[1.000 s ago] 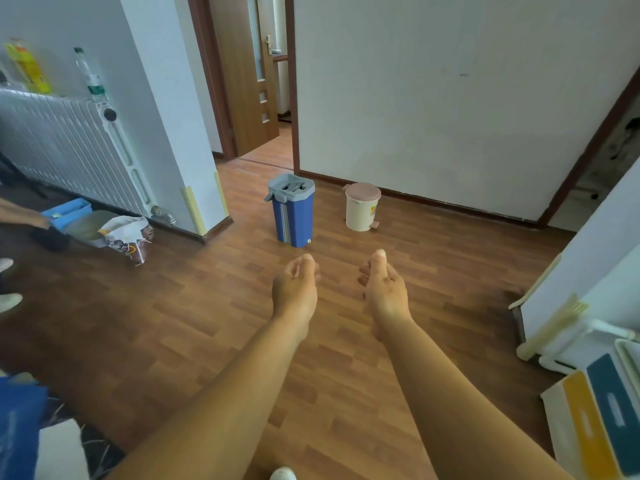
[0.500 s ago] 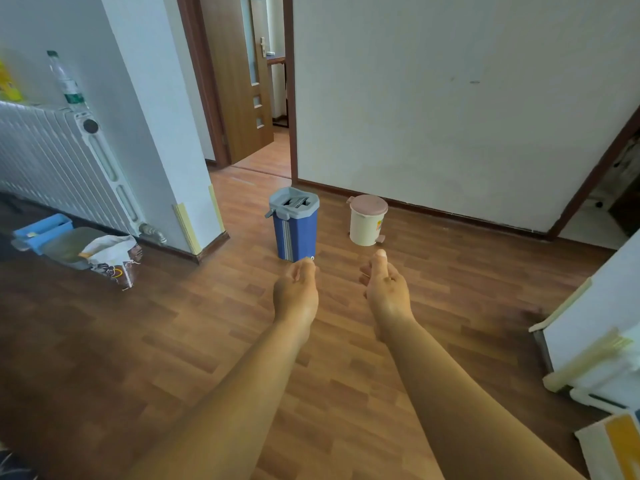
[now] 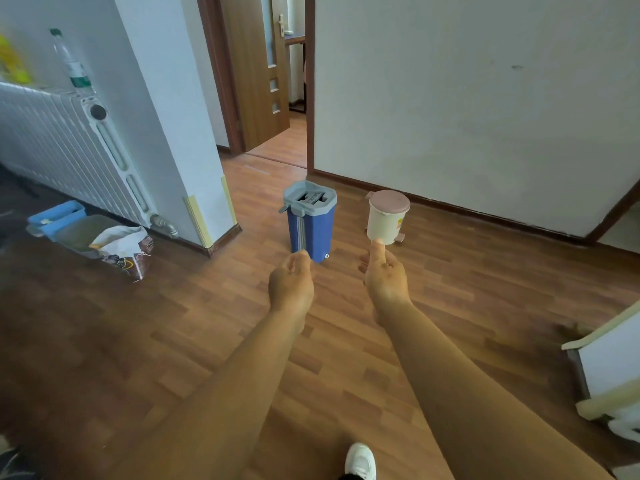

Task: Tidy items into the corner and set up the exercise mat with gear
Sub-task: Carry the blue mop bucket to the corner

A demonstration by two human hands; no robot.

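Item 1. Left hand: fingers loosely curled, holding nothing, raised over the floor.

Item 2. Right hand: also loosely curled with one digit pointing ahead, holding nothing.

Item 3. Blue mop bucket: upright on the floor just beyond the left hand, grey wringer top, a small spout on its side. I cannot tell whether it holds water.

Item 4. Pedal bin: cream with a pink lid, upright just beyond the right hand, near the bucket but apart from it.

Item 5. Printed bag and blue tray: far to the left of the left hand, at the foot of the radiator. A bottle stands on top of the radiator.

Item 6. White shoe: mine, below both hands.

Item 7. Exercise mat and gear: not in view.

Risks, as I judge them:
- If I grab the bucket by its grey top, the top may lift off and leave the body behind. If there is water inside, tilting it would spill onto the wood.
- If I pick the bin up by its lid, the lid may swing open and drop whatever is inside.
- If I reach for both at once, one may knock against the other and tip it.
- The pillar edge lies left of the left hand, and a carried bucket could clip it on the way to the corner.
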